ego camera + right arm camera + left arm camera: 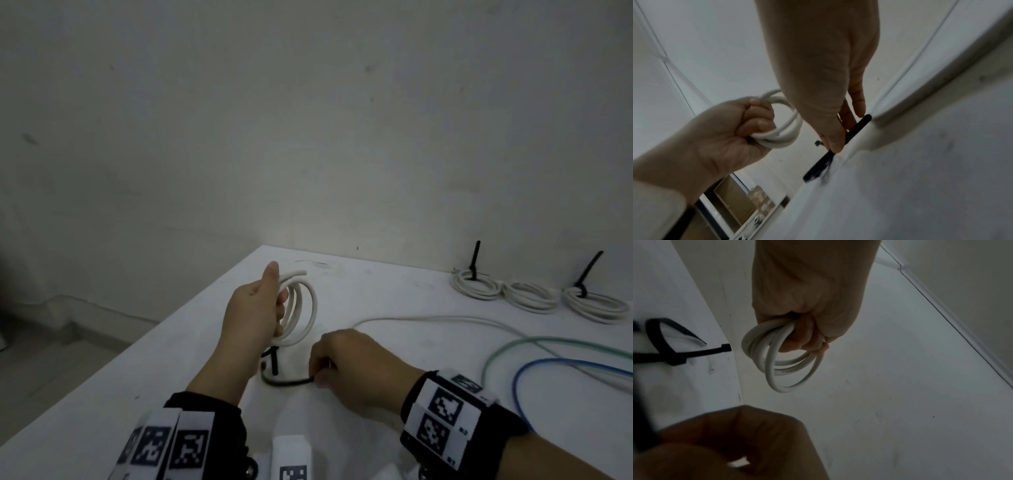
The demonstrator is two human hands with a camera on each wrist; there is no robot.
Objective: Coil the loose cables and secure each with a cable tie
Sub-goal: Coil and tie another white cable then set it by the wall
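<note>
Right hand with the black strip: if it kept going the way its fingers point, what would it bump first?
Probably the white table: the right hand points down, fingertips pinching the black cable tie lying there.

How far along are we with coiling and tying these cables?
Done: three white coils lie at the table's far right; black ties show on two, the middle one's I cannot see. In hand: the left hand grips a fresh white coil, not yet tied, while the right hand pinches a black cable tie on the table. Left: the loose white, green and blue cables.
</note>
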